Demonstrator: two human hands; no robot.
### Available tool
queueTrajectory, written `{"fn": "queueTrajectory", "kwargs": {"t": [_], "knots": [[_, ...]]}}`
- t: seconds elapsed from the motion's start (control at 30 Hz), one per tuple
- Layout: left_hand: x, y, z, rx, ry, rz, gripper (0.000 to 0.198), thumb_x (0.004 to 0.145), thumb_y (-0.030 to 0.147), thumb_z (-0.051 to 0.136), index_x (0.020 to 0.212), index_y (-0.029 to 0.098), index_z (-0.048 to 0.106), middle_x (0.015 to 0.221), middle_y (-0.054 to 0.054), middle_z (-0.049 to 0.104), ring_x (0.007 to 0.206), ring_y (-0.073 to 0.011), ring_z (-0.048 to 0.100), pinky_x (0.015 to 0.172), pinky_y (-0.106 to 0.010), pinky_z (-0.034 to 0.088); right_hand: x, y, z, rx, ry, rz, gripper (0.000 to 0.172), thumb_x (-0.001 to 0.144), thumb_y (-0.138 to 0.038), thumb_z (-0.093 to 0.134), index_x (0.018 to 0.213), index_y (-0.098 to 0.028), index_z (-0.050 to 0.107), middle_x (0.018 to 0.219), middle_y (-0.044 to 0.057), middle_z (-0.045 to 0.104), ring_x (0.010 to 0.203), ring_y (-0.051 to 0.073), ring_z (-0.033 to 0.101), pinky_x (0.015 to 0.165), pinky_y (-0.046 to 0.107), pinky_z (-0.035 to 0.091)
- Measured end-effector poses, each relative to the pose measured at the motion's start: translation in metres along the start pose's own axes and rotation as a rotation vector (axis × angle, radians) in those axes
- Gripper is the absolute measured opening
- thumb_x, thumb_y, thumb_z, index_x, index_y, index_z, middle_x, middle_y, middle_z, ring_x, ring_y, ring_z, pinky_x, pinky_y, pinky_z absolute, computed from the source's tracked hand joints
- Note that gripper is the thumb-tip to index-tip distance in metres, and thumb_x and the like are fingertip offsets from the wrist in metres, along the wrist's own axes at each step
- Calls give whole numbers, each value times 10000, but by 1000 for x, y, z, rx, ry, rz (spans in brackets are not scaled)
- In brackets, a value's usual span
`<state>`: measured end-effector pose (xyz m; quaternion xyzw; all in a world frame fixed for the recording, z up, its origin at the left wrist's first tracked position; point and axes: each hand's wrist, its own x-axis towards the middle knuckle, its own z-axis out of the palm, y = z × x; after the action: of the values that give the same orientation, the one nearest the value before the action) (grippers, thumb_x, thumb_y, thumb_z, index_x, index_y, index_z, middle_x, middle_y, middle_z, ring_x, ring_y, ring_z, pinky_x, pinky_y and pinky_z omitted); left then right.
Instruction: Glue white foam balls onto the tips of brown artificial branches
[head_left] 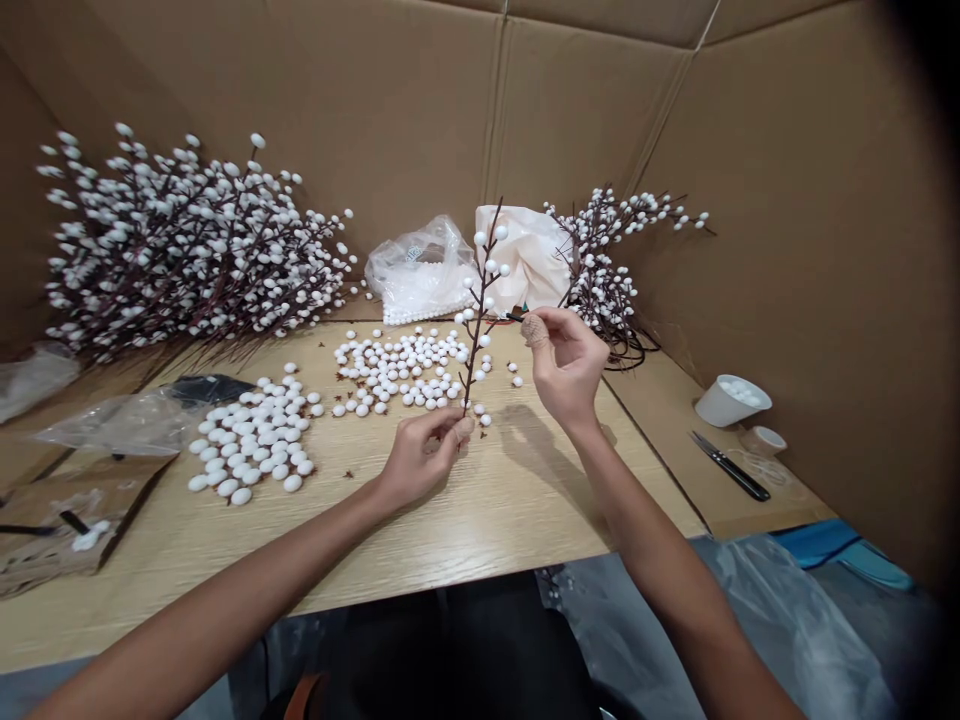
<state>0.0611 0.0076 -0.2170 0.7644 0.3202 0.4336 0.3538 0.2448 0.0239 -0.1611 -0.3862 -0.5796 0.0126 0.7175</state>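
An artificial brown branch [474,345] with white berries along its upper part stands nearly upright, its lower end pinched between the thumb and fingers of my left hand [424,455]. My right hand [568,365] is raised just right of the branch, closed on a thin black stick [514,317] whose tip points at the twigs. Tan wrapping covers one of its fingertips. Whether the stick touches a twig I cannot tell. Behind the left hand lies a spread of loose white berries [397,368] with small brown bits among them; a second pile of white berries [251,440] is to the left.
A large heap of berry branches [195,240] fills the back left; a smaller bunch [604,260] stands back right. A clear bag of white balls [424,275] lies between. At right are a white cup [733,400], a tape roll [763,440] and scissors [731,468]. Cardboard walls surround the table.
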Motion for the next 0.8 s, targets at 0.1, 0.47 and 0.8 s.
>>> {"fn": "queueTrajectory", "kwargs": {"t": [0.1,0.47,0.8], "knots": [[0,-1,0,-9,0,-10,206,872,284,542,797,121,644,676,-22,619,606,-98,571,560,-179,471,0,0,0,13,18,-4,58,833,-217,600,854,-179,638,767,16,638,704,117,598,626,268,498],[-1,0,-2,-10,-41,-19,200,879,265,518,779,122,616,689,-24,596,635,-103,580,580,-185,465,4,-4,-2,65,124,-6,67,838,-231,601,855,-179,639,758,13,625,695,111,602,649,268,510],[-2,0,1,-79,-114,-71,214,883,296,523,817,119,624,707,-35,611,630,-107,597,570,-177,501,12,-8,-7,52,258,-53,103,852,-248,583,909,-189,644,799,19,631,727,115,625,687,279,539]]}}
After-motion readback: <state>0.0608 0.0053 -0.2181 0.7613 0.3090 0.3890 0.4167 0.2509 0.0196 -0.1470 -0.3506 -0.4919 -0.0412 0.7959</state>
